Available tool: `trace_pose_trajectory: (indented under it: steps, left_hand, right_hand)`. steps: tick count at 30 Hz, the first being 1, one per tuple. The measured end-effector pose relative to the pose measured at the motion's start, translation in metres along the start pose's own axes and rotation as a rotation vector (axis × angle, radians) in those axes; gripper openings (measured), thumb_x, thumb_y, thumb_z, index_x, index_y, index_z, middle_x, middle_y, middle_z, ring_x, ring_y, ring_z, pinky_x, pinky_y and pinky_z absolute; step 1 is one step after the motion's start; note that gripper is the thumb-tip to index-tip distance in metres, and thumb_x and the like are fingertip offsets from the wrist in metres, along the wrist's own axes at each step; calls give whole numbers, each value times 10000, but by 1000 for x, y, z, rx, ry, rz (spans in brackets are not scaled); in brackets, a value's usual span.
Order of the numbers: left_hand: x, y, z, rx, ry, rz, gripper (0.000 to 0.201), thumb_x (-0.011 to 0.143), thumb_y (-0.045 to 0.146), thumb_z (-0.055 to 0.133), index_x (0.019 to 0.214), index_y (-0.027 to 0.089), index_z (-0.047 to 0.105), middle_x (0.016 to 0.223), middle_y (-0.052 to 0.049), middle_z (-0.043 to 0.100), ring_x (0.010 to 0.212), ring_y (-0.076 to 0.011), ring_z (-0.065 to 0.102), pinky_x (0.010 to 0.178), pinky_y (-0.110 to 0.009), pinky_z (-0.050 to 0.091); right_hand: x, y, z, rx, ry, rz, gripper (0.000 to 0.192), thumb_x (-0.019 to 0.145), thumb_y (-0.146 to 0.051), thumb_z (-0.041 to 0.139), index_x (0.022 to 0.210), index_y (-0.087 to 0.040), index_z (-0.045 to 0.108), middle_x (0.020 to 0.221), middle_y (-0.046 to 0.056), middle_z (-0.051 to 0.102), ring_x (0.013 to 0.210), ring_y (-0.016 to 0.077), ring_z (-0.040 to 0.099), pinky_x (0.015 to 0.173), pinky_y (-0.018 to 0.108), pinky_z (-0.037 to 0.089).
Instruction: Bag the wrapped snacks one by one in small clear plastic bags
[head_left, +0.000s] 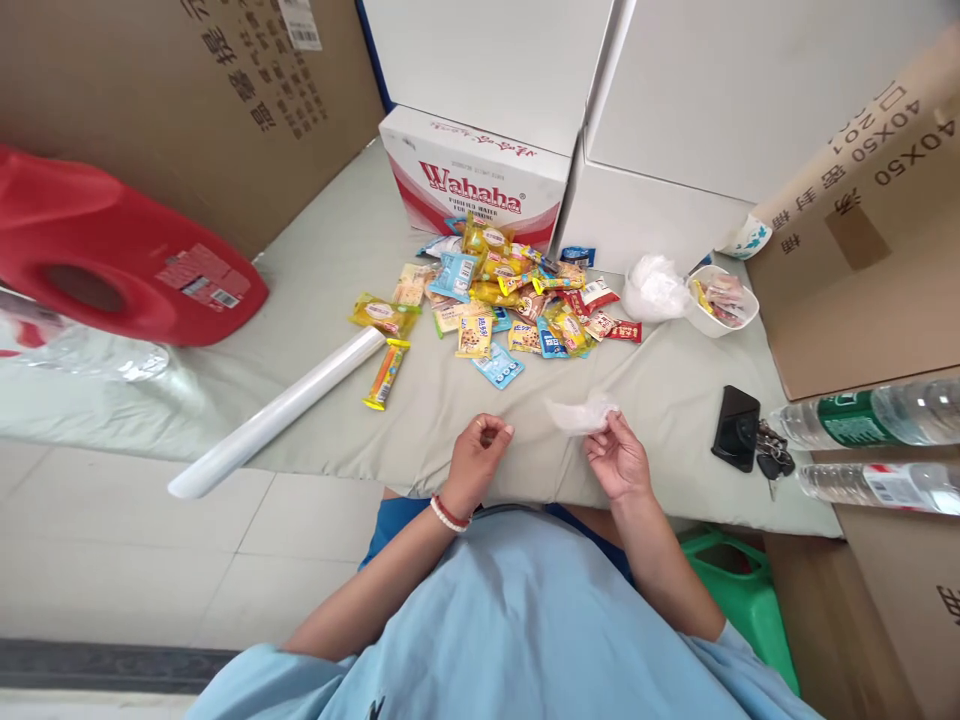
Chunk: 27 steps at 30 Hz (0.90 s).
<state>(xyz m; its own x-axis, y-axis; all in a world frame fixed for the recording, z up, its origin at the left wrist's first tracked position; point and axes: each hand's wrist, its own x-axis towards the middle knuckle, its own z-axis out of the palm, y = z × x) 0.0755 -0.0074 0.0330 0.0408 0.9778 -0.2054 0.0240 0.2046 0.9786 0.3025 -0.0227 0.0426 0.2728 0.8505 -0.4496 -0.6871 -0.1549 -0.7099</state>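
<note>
My right hand [619, 460] pinches a small, thin, translucent plastic bag [577, 416] between thumb and fingers, just above the table cover. The bag hangs loosely off to the left of the fingertips. My left hand [478, 462] is at the table's near edge with its fingers curled in towards the thumb, and nothing shows in it. Beyond both hands lies a heap of wrapped snacks [525, 300]. Left of the heap, a yellow snack packet [385, 315] touches the end of a white plastic roll [281, 415], and an orange-and-yellow snack bar [386, 375] lies beside it.
A Wahaha water carton [480, 175] stands behind the heap. To the right are a crumpled white bag [656, 288], a white bowl [724, 318], a black phone [736, 428], keys [772, 455] and two water bottles [862, 418]. A red jug [127, 260] lies at left.
</note>
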Motion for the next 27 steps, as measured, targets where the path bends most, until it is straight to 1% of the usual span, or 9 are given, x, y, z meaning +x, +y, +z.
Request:
trace_pose_trajectory:
  steps: [3,5,6,9,13,17,21,24,27]
  left_hand:
    - [-12,18,-5,183,127,300,254,932,467,613,878,219,624,902,-41,624,863,-189,577,823,-333,466]
    - [-17,28,-2,287,73,442,254,930,472,615,960,223,653,997,-71,654,987,-227,593,919,-383,456]
    - [-17,30,2,317,21,445,282,900,487,653,999,222,662,1033,-80,668,1028,-245,597,944,-402,449]
    - [-12,25,17,277,-141,212,337,820,521,724,925,205,670,954,-70,693,930,-244,621,868,-392,468]
    - [-3,13,24,-106,-173,-91,331,794,508,730,771,192,633,742,-2,627,725,-157,563,743,-309,459]
    - [0,16,17,-363,-126,-190,345,725,462,812,778,197,597,731,26,610,708,-124,564,723,-273,475]
    - [-3,20,17,-353,-110,-185,372,736,491,812,785,194,595,768,5,651,768,-140,624,748,-278,501]
    - [-2,19,15,-387,-129,-186,372,737,487,819,791,189,603,774,-2,673,759,-135,633,751,-277,500]
    - [-1,21,6,-447,-142,-211,365,734,465,830,792,193,594,758,8,667,763,-137,647,743,-271,499]
  right_hand:
    - [-4,6,6,-264,-61,-138,302,697,-392,908,827,-227,691,657,-59,523,548,62,386,478,176,320]
    - [-9,9,10,-440,-141,-213,264,772,-431,858,855,-221,722,651,-48,529,565,72,394,505,192,329]
    - [-11,10,13,-488,-185,-229,255,796,-441,838,863,-220,729,652,-43,535,573,76,402,519,201,337]
    - [-17,6,19,-448,-274,-174,261,788,-444,841,857,-222,723,650,-39,538,575,87,415,523,214,346]
    - [-11,-6,15,-259,-232,4,322,696,-423,904,817,-219,687,599,-67,454,520,71,346,456,189,307]
    - [-4,-7,1,-242,-139,49,388,710,-493,888,916,-223,698,734,-33,590,582,84,482,499,190,435]
    - [-6,7,-2,-333,-172,58,565,789,-644,773,1185,-259,656,1041,54,686,860,180,649,700,316,598]
    - [-5,13,-4,-552,-195,-42,515,779,-543,813,1172,-256,643,945,41,669,857,193,636,714,324,586]
    - [-2,5,-8,-795,-143,-356,406,840,-496,759,1147,-252,655,1014,59,644,889,196,606,744,330,563]
